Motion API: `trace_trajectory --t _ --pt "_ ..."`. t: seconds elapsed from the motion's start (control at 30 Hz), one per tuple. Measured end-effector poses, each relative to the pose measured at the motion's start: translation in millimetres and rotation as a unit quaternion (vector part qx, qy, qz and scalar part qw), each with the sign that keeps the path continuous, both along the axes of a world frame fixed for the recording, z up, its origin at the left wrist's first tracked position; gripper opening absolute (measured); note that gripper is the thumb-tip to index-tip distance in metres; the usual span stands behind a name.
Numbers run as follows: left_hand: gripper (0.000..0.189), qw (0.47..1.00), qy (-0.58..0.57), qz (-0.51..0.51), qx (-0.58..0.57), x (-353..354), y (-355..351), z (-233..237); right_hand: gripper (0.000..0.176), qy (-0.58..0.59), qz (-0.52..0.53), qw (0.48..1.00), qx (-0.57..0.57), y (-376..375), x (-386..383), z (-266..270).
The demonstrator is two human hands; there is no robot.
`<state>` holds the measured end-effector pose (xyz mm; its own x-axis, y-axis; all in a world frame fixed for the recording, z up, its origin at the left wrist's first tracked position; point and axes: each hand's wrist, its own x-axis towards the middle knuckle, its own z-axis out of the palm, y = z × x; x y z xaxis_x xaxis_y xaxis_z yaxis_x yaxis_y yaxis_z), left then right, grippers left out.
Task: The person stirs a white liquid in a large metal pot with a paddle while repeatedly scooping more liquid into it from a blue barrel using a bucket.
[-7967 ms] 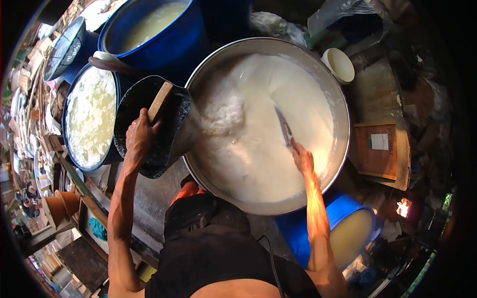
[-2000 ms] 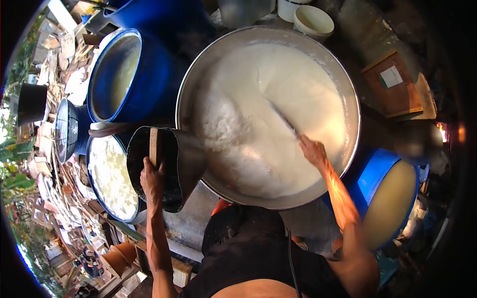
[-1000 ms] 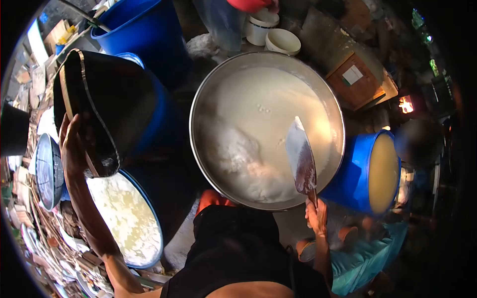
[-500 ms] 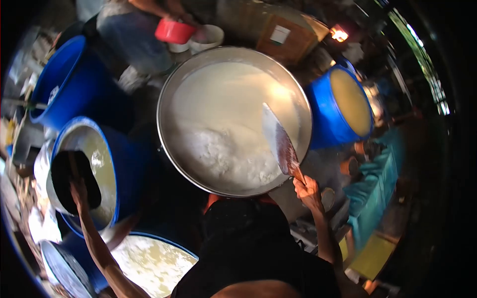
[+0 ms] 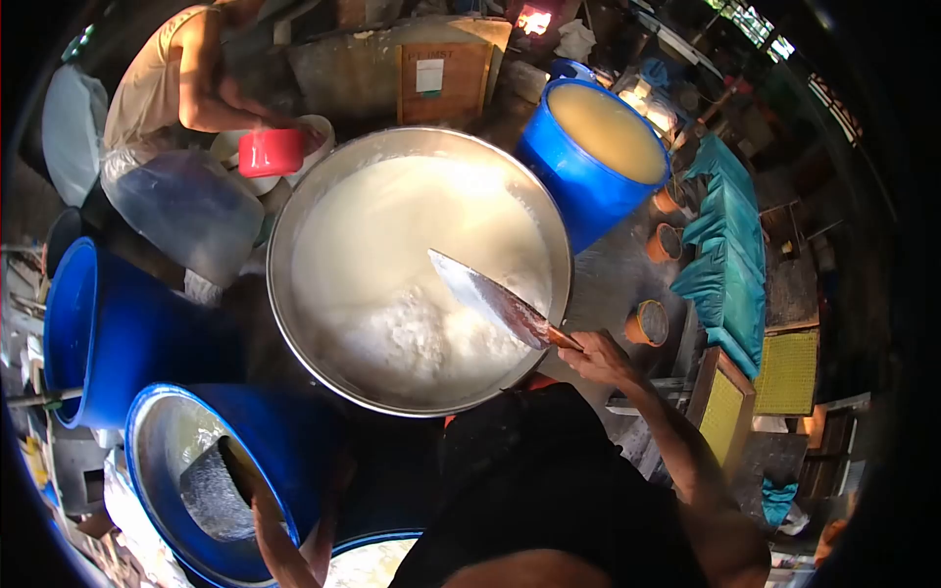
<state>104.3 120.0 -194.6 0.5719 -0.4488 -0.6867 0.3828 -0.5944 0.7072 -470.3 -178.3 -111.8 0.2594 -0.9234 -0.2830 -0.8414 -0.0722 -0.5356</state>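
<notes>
A wide metal vat (image 5: 277, 294) holds cloudy white liquid with a lumpy, foamy white mass (image 5: 397, 333) near its lower side. At the vat's lower right rim, my right hand (image 5: 596, 358) is closed round the handle of a broad flat paddle (image 5: 490, 299), whose blade lies over the liquid. My left hand (image 5: 263, 505) is at a blue barrel (image 5: 265, 431) of pale liquid, lower left, closed on a dark-edged scoop (image 5: 218, 495). The scoop is partly inside the barrel's mouth; my left fingers are mostly hidden.
Another person (image 5: 147, 98) bends at the upper left, hands at a red bowl (image 5: 270, 153). A blue barrel (image 5: 549, 167) of yellowish liquid stands beyond the vat. Another blue barrel (image 5: 147, 323) is at left. Teal cloth (image 5: 730, 265) and orange pots (image 5: 647, 323) lie right.
The view has turned, shifting the vat down and left. My left hand and the scoop are lower against the barrel's mouth. The paddle blade is tilted closer to horizontal.
</notes>
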Motion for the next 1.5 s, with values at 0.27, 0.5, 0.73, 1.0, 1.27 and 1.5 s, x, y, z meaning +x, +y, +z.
trace_trajectory --t 0.27,0.5,0.73,1.0,1.27,1.5 --pt "0.053 0.992 0.061 -0.111 0.023 139.7 20.1 -186.4 0.030 -0.004 -0.044 0.996 0.076 -1.0 3.8 4.3" --pt "0.034 0.967 -0.230 -0.089 0.068 208.0 12.7 -110.5 0.030 -0.017 -0.050 0.993 0.106 -14.1 -9.0 -17.3" --pt "0.041 0.928 -0.349 -0.053 0.119 202.8 19.9 -17.7 0.030 -0.059 -0.050 0.991 0.114 -40.5 -29.3 -35.4" --pt "0.035 0.936 -0.331 -0.076 0.095 143.8 10.9 109.2 0.026 -0.168 -0.103 0.969 0.151 -55.1 -47.3 -71.8" --pt "0.036 0.930 -0.363 -0.054 0.014 -20.2 -109.2 197.7 0.025 -0.078 -0.013 0.996 0.039 -78.7 -46.9 -88.6" --pt "0.038 0.940 -0.328 -0.063 -0.065 -123.1 -200.8 214.5 0.024 -0.121 0.056 0.991 0.024 -122.2 -72.7 -119.7"
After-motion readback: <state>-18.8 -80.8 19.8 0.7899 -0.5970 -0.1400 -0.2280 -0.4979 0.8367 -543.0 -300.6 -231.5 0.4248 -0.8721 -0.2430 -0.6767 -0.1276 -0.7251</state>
